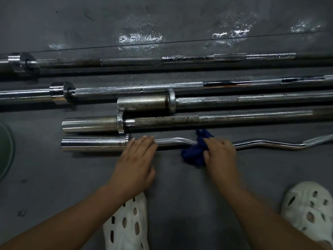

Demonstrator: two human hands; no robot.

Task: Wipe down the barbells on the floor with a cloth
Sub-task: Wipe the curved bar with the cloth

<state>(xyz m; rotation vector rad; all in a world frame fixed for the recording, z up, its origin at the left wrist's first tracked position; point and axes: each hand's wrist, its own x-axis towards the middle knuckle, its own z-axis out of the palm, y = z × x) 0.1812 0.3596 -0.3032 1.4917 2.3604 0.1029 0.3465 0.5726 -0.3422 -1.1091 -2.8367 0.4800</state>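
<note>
Cloth (195, 152) bunched on curl bar (173, 141), grasped by right hand (220, 152) | left hand (137, 157) flat on bar, released | barbells: five

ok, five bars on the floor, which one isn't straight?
The curl bar, nearest the person: its chrome shaft zigzags, while the other four run straight. The left hand rests on it and the right hand holds the blue cloth on it.

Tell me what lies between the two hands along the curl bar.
In the head view, only a bare knurled stretch of the curl bar separates the left hand from the blue cloth under the right hand.
</note>
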